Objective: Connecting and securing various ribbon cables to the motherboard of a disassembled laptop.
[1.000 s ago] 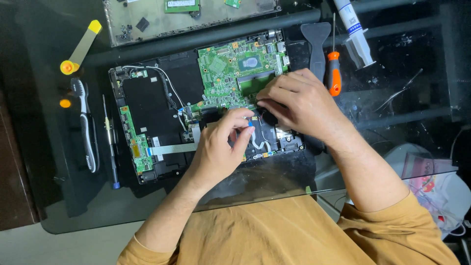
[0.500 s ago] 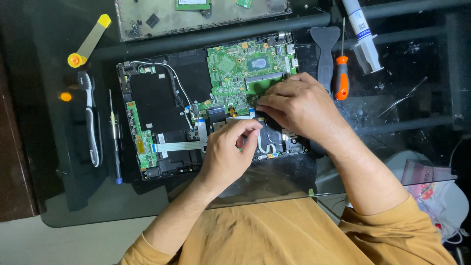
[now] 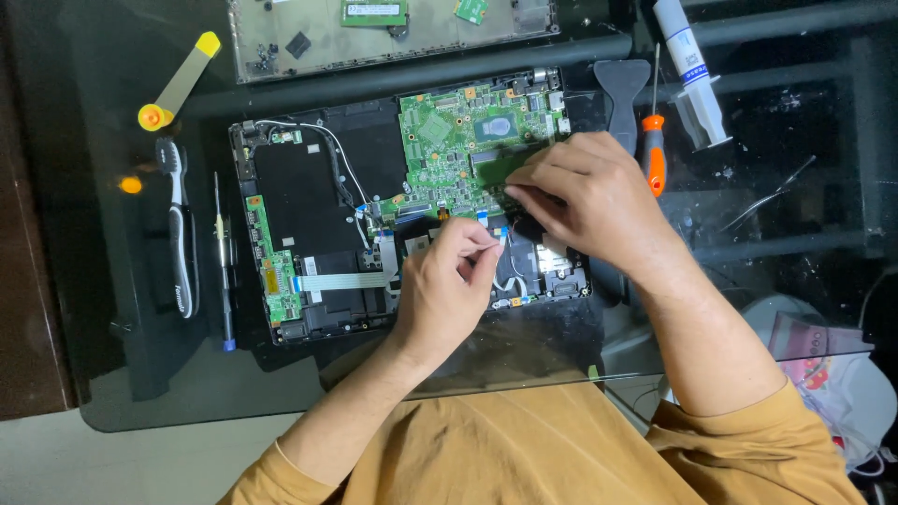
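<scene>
An opened laptop base (image 3: 309, 243) lies on a dark glass table, its green motherboard (image 3: 449, 150) exposed at the upper right. My left hand (image 3: 444, 290) hovers over the lower middle of the laptop, thumb and forefinger pinched at a small ribbon cable end near the board's lower edge. My right hand (image 3: 585, 201) rests on the board's lower right corner, fingertips pressing down beside a connector. A flat white ribbon cable (image 3: 341, 281) runs across the left half to a narrow green side board (image 3: 267, 257).
A black and white toothbrush (image 3: 178, 234) and a thin screwdriver (image 3: 223, 262) lie left of the laptop. A yellow pry tool (image 3: 178, 82) sits upper left. An orange-handled screwdriver (image 3: 653, 150), black spudger (image 3: 622, 89) and white syringe tube (image 3: 690, 70) lie right. A removed cover (image 3: 374, 37) lies behind.
The view has shifted, so the laptop sits slightly lower and to the right. Both hands stay on the same spot at the board's lower edge, fingers slightly readjusted.
</scene>
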